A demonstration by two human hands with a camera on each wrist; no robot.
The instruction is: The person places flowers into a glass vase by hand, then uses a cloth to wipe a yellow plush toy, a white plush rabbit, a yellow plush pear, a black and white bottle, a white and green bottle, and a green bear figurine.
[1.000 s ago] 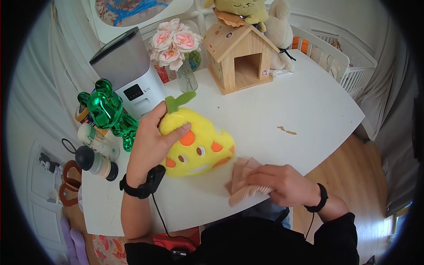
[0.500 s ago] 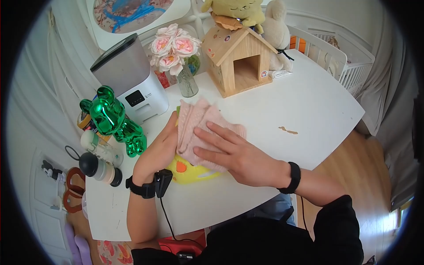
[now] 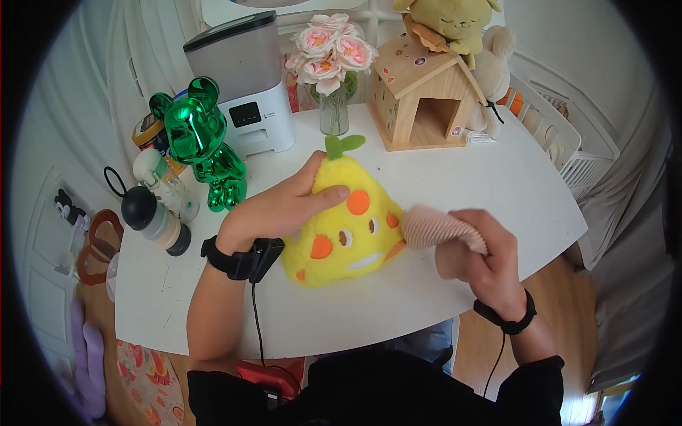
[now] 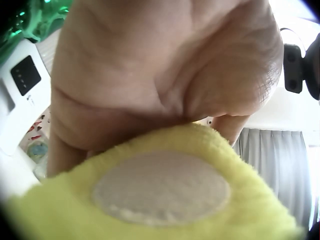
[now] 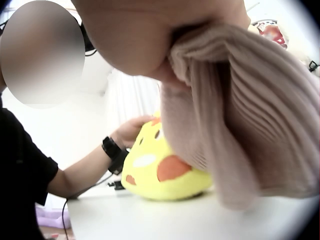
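A yellow pear-shaped plush toy [image 3: 341, 263] with orange spots, stitched eyes and a green felt leaf stands on the white table. My left hand [image 3: 280, 209] grips its upper left side, thumb across the front and fingers behind, hidden. In the left wrist view, a pale oval patch [image 4: 162, 187] shows on the yellow plush below the palm. My right hand [image 3: 494, 259] holds a bunched pink ribbed cloth [image 3: 437, 227] beside the toy's right side. From the right wrist, the cloth [image 5: 270, 115] hangs in folds and overlaps the toy [image 5: 142, 175].
Left on the table [image 3: 177, 305] are a shiny green bear figure [image 3: 192, 135], a black-capped bottle [image 3: 153, 216], a clear bottle [image 3: 170, 184] and a white-grey dispenser [image 3: 259, 117]. Behind the toy stand a flower vase [image 3: 334, 113] and a wooden house [image 3: 419, 92] with plush toys.
Half a second ago the cloth lay spread over the toy's front beneath my right hand. It has since moved right, bunched in that hand, uncovering the toy's face. My left hand still holds the toy.
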